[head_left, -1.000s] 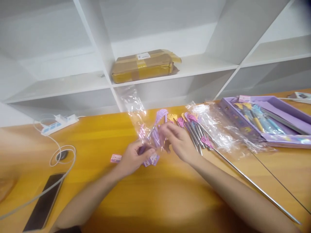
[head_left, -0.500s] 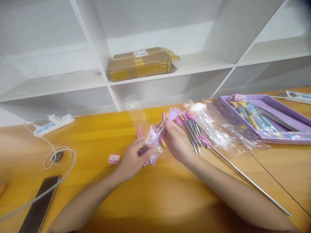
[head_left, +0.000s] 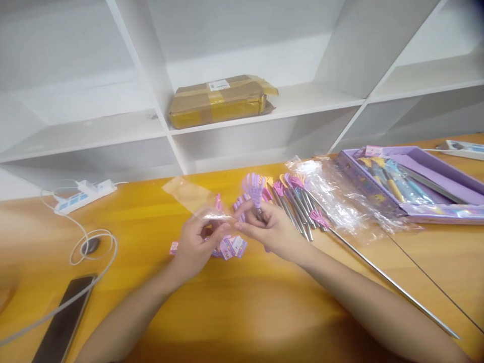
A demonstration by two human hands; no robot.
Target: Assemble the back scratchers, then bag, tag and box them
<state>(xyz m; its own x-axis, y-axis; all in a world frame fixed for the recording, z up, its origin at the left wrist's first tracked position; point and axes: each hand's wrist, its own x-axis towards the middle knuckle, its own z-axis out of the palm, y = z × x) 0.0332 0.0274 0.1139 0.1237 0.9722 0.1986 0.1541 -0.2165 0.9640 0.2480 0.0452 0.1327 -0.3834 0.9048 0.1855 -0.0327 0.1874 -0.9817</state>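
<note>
A clear plastic sleeve [head_left: 189, 194] is pinched in my left hand [head_left: 199, 242], its long end slanting out to the upper left. My right hand [head_left: 274, 227] is closed around a purple hand-shaped back scratcher [head_left: 254, 185], its claw pointing up. My right thumb and fingertips are at the sleeve's near end, close to my left hand; whether they grip it I cannot tell. Below the hands lie several small printed cards [head_left: 232, 247]. Just right of my right hand is a pile of back scratchers [head_left: 298, 201] with metal shafts and coloured claws.
An extended pink back scratcher [head_left: 385, 275] reaches toward the front right. Crumpled plastic wrap [head_left: 333, 201] lies beside an open purple box [head_left: 401, 212] of bagged back scratchers. To the left are a phone [head_left: 64, 320], cables and a power strip [head_left: 85, 196]. A taped carton [head_left: 221, 103] sits on the shelf.
The purple back scratcher has come away from the sleeve and now stands upright in my right hand. The sleeve has swung left in my left hand, and the right fingertips have moved to its end.
</note>
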